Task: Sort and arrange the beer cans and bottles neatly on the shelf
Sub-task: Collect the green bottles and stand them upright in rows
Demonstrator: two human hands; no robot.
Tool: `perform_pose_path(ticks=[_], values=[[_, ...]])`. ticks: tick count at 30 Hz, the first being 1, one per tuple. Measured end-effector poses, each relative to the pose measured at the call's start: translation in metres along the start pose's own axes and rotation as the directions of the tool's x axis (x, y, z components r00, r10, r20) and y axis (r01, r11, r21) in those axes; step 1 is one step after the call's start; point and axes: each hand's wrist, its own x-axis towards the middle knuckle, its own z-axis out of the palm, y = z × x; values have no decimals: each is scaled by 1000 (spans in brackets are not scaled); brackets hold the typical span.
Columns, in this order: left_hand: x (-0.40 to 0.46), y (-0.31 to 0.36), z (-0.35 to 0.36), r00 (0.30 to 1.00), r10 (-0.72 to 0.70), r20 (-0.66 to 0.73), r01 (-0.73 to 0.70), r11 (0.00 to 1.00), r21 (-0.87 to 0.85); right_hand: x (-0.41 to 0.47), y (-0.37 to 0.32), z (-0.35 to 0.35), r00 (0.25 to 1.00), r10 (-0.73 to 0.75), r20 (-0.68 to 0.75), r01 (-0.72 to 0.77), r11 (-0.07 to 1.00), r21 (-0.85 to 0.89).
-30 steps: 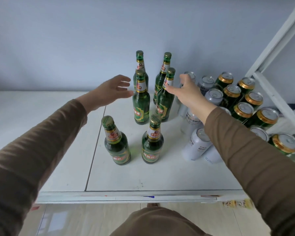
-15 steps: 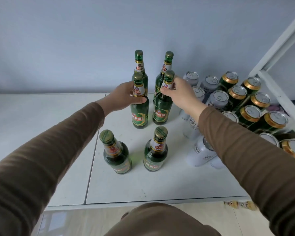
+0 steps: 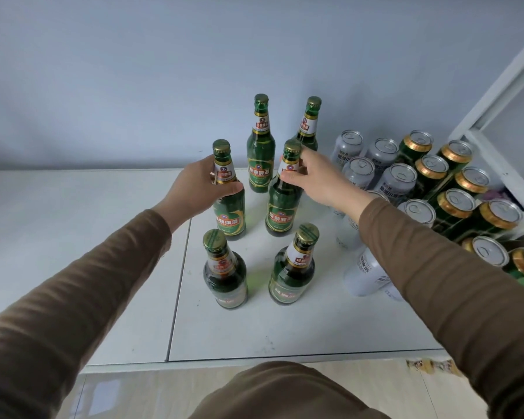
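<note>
Presently: left hand grips the middle-left green beer bottle by its neck; right hand pinches the middle-right bottle likewise, apparently to square the two-column rows on the white shelf. Cans grouped right.

Left of the six upright bottles the white shelf top lies open. Right of them, packed cans block passage.

The bottles are glossy green glass with gold metal caps and paper labels. The cans are metal, some matt silver-white, some green with shiny gold rims. The shelf is smooth white. The sleeves are matt brown cloth.
</note>
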Motion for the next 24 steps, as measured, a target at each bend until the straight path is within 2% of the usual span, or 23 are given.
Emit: perform_pose_path(ticks=[6, 12, 15, 17, 19, 21, 24], values=[[-3, -4, -5, 998, -12, 67, 12, 1000, -10, -2, -2, 3, 1000, 14, -20, -13, 998, 53], [-2, -3, -8, 991, -8, 130, 18, 997, -71, -1, -6, 4, 999, 37, -20, -36, 999, 3], [1, -8, -21, 958, -25, 284, 67, 988, -139, 0, -3, -2, 995, 53, 80, -61, 993, 100], [5, -17, -34, 899, 6, 438, 95, 974, -207, 1, 3, -8, 976, 72, 206, -117, 969, 219], [14, -26, -45, 839, 26, 544, 144, 953, -268, 4, 9, -18, 955, 80, 286, -141, 970, 198], [26, -32, -52, 833, 7, 553, 191, 935, -300, 13, 14, -31, 968, 121, 221, -159, 974, 164], [52, -31, -54, 884, -8, 468, 190, 920, -342, 31, 22, -50, 973, 208, -96, -188, 964, 189]])
